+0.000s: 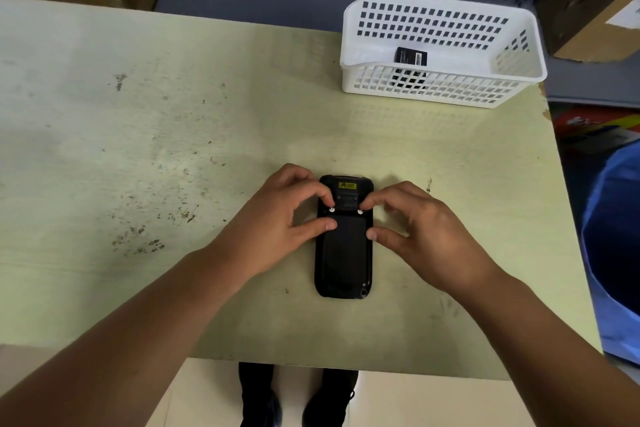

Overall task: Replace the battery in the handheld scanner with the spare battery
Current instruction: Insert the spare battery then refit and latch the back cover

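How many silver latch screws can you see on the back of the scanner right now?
2: one silver screw by the left hand's fingertip, one by the right hand's, both above the cover on the scanner. Fingers may hide others.

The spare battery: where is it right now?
In the head view, the spare battery lies inside the white basket at the table's far right corner, well beyond the scanner that both hands are working on.
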